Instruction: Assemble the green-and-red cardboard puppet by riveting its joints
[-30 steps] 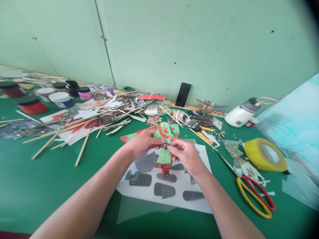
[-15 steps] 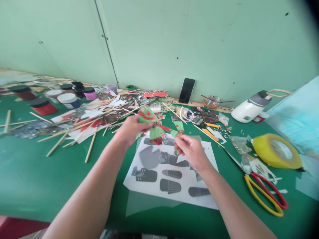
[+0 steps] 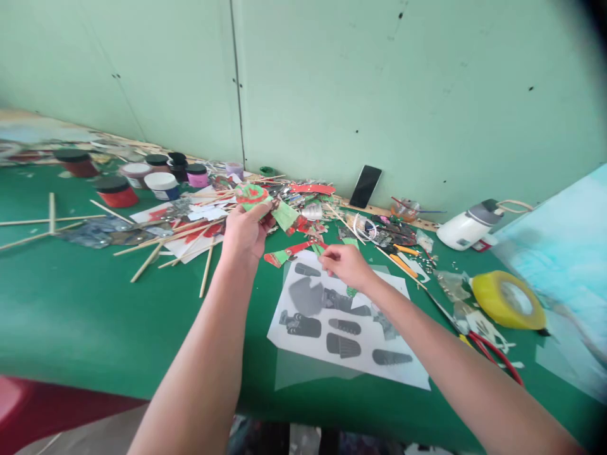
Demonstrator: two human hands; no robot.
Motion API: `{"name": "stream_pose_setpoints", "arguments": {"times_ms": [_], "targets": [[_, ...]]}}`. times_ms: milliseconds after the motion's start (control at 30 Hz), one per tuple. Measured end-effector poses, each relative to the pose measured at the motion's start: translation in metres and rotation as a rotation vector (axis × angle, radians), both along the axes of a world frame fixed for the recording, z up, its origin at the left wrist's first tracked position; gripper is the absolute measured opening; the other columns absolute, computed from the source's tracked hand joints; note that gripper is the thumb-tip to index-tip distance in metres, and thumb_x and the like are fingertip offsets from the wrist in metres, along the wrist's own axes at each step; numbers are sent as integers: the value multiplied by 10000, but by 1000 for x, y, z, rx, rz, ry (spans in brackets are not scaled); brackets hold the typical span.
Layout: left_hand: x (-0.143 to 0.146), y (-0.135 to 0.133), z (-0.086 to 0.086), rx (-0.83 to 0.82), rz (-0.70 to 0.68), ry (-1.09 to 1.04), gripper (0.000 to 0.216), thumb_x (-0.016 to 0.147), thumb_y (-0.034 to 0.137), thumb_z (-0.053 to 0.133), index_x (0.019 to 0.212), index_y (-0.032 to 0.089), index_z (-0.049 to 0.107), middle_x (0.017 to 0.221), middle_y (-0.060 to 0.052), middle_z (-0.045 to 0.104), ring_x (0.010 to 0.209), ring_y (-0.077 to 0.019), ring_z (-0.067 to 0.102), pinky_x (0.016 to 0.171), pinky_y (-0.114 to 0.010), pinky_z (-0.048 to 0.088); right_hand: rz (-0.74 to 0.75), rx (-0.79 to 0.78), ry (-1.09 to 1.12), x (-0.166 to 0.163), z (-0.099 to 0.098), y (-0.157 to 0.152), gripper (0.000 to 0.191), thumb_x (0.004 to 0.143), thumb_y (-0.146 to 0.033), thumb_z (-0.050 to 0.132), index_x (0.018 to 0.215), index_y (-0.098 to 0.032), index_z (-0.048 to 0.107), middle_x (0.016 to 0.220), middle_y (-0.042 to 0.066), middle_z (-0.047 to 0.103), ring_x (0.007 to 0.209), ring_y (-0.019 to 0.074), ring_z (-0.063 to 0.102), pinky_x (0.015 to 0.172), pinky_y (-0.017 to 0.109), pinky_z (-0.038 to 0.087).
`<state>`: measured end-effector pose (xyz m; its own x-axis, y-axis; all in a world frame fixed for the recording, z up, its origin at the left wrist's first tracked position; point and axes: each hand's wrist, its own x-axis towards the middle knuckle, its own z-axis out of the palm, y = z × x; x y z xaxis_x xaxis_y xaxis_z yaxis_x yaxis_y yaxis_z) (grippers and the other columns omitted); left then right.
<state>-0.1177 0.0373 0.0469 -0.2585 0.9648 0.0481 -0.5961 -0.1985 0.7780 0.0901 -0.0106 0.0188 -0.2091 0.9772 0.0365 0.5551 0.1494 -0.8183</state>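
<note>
A jointed cut-out puppet (image 3: 286, 217), painted green and red, hangs in the air above the table. Its rounded upper part is gripped between the thumb and fingers of my left hand (image 3: 247, 229). Lower down, a red-and-green limb (image 3: 289, 253) spreads out to the left. My right hand (image 3: 345, 265) has its fingertips pinched on another green limb at the puppet's lower end; the fingers partly hide it. Below my right hand lies a white sheet (image 3: 348, 368) printed with grey puppet-part shapes, partly covered by my forearm.
Paint jars (image 3: 116, 191) and loose wooden sticks (image 3: 147, 260) crowd the left. Against the wall leans a phone (image 3: 365, 186). On the right are a white bottle (image 3: 462, 226), yellow tape (image 3: 508, 300), red-and-yellow scissors (image 3: 496, 354) and orange-handled tools (image 3: 403, 264). Cut-out pieces litter the back.
The view has turned and shifted. My hands and the puppet have moved away toward the back of the sheet, and the puppet's lower limbs now show more spread out.
</note>
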Motion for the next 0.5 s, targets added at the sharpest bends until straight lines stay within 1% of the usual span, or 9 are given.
{"name": "stream_pose_setpoints", "arguments": {"times_ms": [67,167,267,400,500], "targets": [[-5,3,0,-24,42,-94,234,566,88,723,715,160,558,717,3,660,662,-116,628,608,-224,500,40,118,-142,-18,-2,16,174,775,-252,561,624,-192,624,600,9,624,548,138,554,538,255,389],[-8,5,-1,-51,66,-182,229,572,63,687,711,167,539,678,14,649,638,-115,629,633,-241,511,69,195,-206,-42,-6,35,184,770,-190,550,604,-183,629,628,13,621,622,143,547,616,264,382],[-8,4,0,-49,51,-209,226,568,60,678,715,164,541,659,20,637,616,-107,618,601,-224,497,99,227,-209,-59,-9,46,160,743,-160,594,587,-181,626,609,7,575,703,154,531,690,270,379],[-5,0,0,-15,23,-189,222,576,87,697,730,165,556,700,15,647,653,-113,627,608,-222,499,95,236,-161,-74,-11,49,43,684,-141,665,676,-183,671,671,-4,553,825,171,522,766,263,374],[-4,-2,1,1,2,-151,225,581,105,712,738,165,563,707,12,648,647,-116,626,594,-221,497,50,177,-83,-73,-9,48,54,697,-142,643,661,-174,668,668,-23,572,780,146,531,759,252,383]]}}
